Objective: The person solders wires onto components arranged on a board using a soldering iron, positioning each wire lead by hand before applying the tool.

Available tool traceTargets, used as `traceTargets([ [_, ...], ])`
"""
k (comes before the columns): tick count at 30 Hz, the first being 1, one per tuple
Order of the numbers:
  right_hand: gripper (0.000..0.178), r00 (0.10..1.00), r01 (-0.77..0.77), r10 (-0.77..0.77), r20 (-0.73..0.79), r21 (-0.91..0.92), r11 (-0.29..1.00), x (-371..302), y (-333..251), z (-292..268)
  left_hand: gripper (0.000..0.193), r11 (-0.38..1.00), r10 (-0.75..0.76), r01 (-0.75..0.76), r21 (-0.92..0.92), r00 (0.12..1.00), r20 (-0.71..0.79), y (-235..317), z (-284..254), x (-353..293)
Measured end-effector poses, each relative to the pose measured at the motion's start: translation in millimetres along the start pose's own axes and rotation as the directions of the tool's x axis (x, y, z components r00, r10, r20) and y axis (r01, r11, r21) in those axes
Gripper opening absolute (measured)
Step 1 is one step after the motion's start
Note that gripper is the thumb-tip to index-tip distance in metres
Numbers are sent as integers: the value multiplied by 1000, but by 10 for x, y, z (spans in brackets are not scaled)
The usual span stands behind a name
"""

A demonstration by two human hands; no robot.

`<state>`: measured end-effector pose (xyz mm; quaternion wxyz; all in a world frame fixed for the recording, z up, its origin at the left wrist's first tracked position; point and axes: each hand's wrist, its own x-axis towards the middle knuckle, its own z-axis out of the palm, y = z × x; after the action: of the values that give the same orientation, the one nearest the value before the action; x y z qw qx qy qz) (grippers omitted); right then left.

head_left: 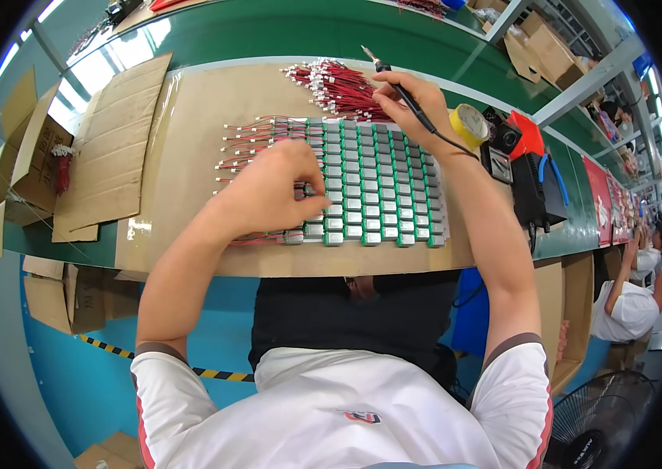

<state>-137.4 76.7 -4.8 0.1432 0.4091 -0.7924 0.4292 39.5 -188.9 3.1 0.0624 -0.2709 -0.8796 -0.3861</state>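
You're pinching iron [406, 96] in right fingers [395, 77]: likely light, stiff, safest behind tip [368, 54]. Left fingers [314, 206] are curling over cells [371, 191], pinch unclear.

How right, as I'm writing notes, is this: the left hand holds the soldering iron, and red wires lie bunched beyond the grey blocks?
Not the left: the head view shows the right hand holding the soldering iron. Red wires do lie bunched beyond the grey blocks.

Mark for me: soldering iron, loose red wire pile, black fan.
Soldering iron [413, 105], head view: on the black handle.
Red wire pile [344, 89], head view: middle of the heap.
Black fan [603, 418], head view: on the grille.
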Motion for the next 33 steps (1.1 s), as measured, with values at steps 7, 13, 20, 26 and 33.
traceTargets([
  [7, 32, 990, 143, -143, 7, -20, 989, -17, -135, 0, 33, 981, -75, 140, 137, 913, -400, -157, -220, 514],
  [13, 34, 978, 206, -208, -6, -94, 974, 0, -178, 26, 19, 946, 99, 30, 323, 921, -376, -519, -130, 844],
  [20, 32, 973, 232, -230, 36, -101, 967, -38, -76, 27, 18, 938, -82, 196, 285, 926, -369, -572, -30, 776],
  [26, 32, 997, 77, -77, 4, -75, 994, -83, 63, -42, 22, 921, -361, 389, -6, 849, -386, -318, -173, 454],
  [33, 47, 962, -247, 267, 57, 601, 760, -380, -785, 117, 18, 918, -386, 308, -251, 841, -380, 249, 59, -90],
])
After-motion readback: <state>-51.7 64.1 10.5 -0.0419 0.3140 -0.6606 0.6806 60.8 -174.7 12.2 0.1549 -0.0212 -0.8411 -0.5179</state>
